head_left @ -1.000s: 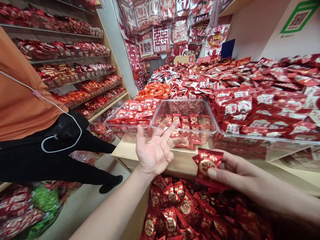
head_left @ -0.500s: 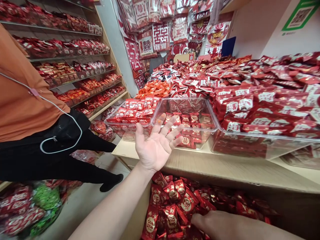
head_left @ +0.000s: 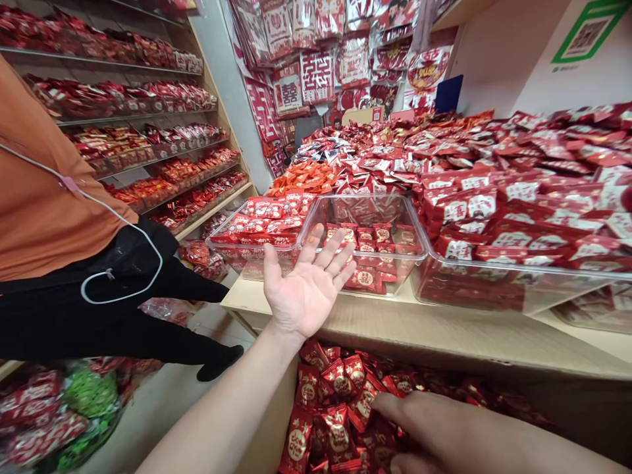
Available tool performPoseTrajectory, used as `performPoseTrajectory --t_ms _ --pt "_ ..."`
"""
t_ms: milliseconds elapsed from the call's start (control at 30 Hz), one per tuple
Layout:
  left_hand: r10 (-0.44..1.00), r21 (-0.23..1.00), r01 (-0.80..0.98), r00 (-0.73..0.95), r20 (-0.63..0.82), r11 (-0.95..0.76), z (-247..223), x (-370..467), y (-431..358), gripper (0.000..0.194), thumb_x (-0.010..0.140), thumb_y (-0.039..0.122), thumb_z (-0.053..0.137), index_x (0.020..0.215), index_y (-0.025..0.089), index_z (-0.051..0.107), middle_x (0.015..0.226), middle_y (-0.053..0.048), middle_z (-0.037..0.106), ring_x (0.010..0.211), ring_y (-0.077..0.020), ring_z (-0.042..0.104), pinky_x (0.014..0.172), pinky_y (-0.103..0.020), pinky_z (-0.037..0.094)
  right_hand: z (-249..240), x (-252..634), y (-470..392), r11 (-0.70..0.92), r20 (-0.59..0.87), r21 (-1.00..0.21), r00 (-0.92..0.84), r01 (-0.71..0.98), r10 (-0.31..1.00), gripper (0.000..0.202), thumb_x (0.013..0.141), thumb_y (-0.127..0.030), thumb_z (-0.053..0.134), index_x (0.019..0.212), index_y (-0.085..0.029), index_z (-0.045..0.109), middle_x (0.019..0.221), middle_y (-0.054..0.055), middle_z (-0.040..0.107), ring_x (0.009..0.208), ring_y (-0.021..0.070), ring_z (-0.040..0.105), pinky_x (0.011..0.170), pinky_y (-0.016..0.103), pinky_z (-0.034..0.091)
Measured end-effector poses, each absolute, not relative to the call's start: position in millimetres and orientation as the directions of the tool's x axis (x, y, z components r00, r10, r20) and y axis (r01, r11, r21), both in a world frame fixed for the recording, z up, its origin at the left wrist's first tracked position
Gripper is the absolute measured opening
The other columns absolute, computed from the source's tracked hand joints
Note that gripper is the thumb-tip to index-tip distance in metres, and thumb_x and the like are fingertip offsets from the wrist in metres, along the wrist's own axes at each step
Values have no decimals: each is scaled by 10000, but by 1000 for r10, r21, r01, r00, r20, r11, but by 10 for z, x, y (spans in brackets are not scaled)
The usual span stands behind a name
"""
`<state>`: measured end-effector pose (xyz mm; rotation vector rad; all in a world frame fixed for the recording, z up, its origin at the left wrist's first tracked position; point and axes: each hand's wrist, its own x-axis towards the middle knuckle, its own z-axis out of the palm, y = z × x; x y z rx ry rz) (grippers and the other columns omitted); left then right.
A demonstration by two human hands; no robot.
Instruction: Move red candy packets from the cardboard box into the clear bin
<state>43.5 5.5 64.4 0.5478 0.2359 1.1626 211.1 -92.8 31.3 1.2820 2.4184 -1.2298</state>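
My left hand (head_left: pixel 303 296) is held palm up with its fingers spread and nothing on it, in front of a clear plastic bin (head_left: pixel 419 253). Rows of small red wrapped packets (head_left: pixel 365 280) lie in that bin. Below, my right hand (head_left: pixel 419 424) reaches into a cardboard box (head_left: pixel 444 336) full of loose red packets with gold print (head_left: pixel 338 431). Two of its fingers show, apart from each other, the upper one at a packet (head_left: pixel 363 403). The rest of that hand is out of sight, and I see nothing held between the visible fingers.
To the left stands a person in an orange top (head_left: pixel 59 178). Shelves of red packets (head_left: pixel 148 138) line the left wall. On the counter are another clear bin of red packets (head_left: pixel 266 224) and a large heap of red packets (head_left: pixel 523 197). Bagged goods (head_left: pixel 89 395) lie lower left.
My right hand has risen slightly out of the packets, and its two visible fingers now show apart. My left hand has shifted a little left and stays open.
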Motion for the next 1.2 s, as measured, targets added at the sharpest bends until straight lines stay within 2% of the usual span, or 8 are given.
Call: performPoseTrajectory --t_ms 133,233,333,467,600,833,1000,1200 --pt "909 526 -800 402 114 288 651 421 62 685 706 691 219 1112 198 469 1230 -110 442 1161 -292 369 893 -429 341 424 2156 -900 233 -320 -708 -596 667 737 379 769 -381 443 1104 -215 500 819 56 618 711 179 569 614 246 434" --pt "872 565 -750 478 102 345 638 484 -12 608 732 632 308 1110 181 460 1178 -130 477 1111 -294 420 862 -428 358 532 2190 -846 218 -95 -832 -519 510 850 451 807 -391 412 1227 -227 379 1059 69 558 980 201 505 817 280 418" --pt "811 662 -615 585 18 429 593 628 -176 451 732 407 530 1121 197 442 1108 -103 524 989 -220 511 810 -338 389 558 2219 -792 206 76 -919 -361 337 930 492 826 -360 403 1285 -267 253 1292 44 377 1183 194 335 954 318 327" --pt "740 775 -387 656 -148 499 523 803 -386 293 733 205 583 1019 191 518 901 -37 587 775 -106 546 706 -224 397 533 2256 -750 126 61 -954 -236 271 970 517 832 -361 397 1301 -296 189 1323 33 343 1181 179 350 951 310 344" --pt "740 752 -419 659 -133 509 489 851 -435 140 798 252 500 852 142 567 720 -13 558 670 -76 521 664 -206 390 567 2288 -712 119 28 -925 -247 360 969 534 807 -389 433 1290 -271 236 1231 58 459 1102 201 443 900 319 400" --pt "803 742 -432 547 -236 512 444 859 -384 163 768 220 542 916 167 501 788 10 529 688 -60 506 682 -219 397 503 2351 -620 132 57 -880 -174 457 983 510 759 -418 501 1186 -213 313 889 62 617 747 164 592 647 266 494" --pt "832 806 -399 519 -195 437 464 861 -404 238 748 234 556 960 162 477 860 -35 574 728 -98 540 672 -252 436 607 2353 -619 139 11 -811 -223 568 975 242 823 -412 380 935 -199 411 661 1 561 545 113 518 499 220 439" --pt "840 889 -315 528 -126 331 383 870 -420 389 672 153 622 1007 149 423 876 -42 566 742 -91 537 704 -242 420 657 2508 -682 252 128 -612 -220 750 967 213 780 -421 423 698 -224 430 565 0 527 466 127 477 443 242 396"
